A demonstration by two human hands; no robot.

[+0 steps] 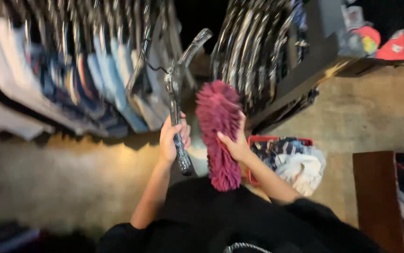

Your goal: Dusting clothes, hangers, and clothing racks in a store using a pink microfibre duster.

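A dark plastic hanger (177, 100) was gripped in the left hand (173, 138); a fuzzy maroon garment (220, 133), possibly a scarf, was clasped by the right hand (235, 144), beside the hanger. Best kept close, hanger steadied.

Red laundry basket (277, 139) beside hanging shirts (71, 79)

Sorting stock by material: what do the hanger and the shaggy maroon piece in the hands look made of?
The hanger in the left hand looks like dark moulded plastic with a glossy finish: light glints along its curved arm. Its hook seems to be thin metal wire, though blur leaves that open. The maroon piece held by the right hand looks like soft chenille-type fabric, matte, with thick tufted strands.
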